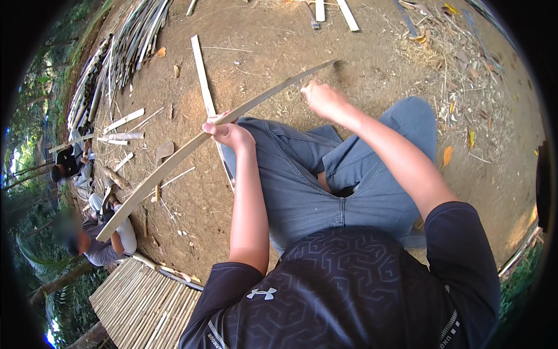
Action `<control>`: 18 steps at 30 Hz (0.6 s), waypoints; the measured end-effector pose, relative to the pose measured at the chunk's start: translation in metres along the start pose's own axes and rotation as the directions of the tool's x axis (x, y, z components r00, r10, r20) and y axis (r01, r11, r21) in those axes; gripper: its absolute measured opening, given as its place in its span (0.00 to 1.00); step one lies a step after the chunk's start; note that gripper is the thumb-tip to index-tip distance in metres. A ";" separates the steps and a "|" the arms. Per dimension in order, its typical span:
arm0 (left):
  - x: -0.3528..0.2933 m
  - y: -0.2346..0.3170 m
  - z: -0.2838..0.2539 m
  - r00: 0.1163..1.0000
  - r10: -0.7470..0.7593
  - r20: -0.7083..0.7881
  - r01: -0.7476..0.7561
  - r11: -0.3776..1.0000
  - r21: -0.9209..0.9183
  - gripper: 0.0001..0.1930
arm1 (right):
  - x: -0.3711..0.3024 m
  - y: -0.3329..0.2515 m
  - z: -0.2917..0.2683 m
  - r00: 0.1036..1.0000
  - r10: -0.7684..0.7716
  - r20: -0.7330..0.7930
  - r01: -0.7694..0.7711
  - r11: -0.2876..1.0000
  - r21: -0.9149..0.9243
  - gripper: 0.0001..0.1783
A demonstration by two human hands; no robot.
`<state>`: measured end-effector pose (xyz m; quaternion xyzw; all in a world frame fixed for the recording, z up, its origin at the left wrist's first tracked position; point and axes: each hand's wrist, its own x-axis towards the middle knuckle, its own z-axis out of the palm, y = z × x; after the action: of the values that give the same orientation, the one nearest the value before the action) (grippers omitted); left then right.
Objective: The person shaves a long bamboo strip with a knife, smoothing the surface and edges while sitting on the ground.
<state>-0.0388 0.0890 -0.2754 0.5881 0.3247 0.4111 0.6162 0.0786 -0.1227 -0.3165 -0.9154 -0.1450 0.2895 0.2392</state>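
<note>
A long, flat bamboo strip (157, 176) slants across the view, from the lower left up to the far middle. My left hand (232, 135) is closed around it near its middle, by my left knee, with the thumb on top. Beyond my knees my right hand (326, 103) is a fist, close to the strip's far end but apart from it. Whatever that fist holds is hidden or too small to name. A dark blur lies just past the strip's far tip. Another pale strip (201, 72) reaches away over the dirt behind my left hand.
Bundled bamboo poles (131, 46) lie at the far left. Two people sit at the left, one in a grey shirt (104, 247). Cut bamboo pieces (124, 120) rest on the dirt ground (261, 52). A slatted bamboo platform (145, 305) stands at the lower left; shavings (424, 55) lie far right.
</note>
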 end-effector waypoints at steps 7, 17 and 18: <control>0.004 -0.007 -0.002 0.999 -0.011 -0.044 0.006 0.994 -0.106 0.38 | -0.023 -0.010 -0.013 1.000 -0.013 0.025 0.012 0.999 0.047 0.24; 0.007 -0.004 -0.004 0.997 -0.058 -0.049 0.059 0.998 0.018 0.40 | 0.024 0.048 -0.003 0.995 0.103 -0.008 -0.102 0.992 0.079 0.23; 0.010 -0.005 -0.001 0.994 -0.059 -0.097 0.064 0.997 0.053 0.39 | 0.017 0.031 -0.014 0.995 0.084 0.059 -0.089 0.993 0.075 0.21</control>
<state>-0.0351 0.0984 -0.2800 0.5744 0.3832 0.4104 0.5956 0.1043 -0.1471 -0.3302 -0.9024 -0.1003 0.3304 0.2577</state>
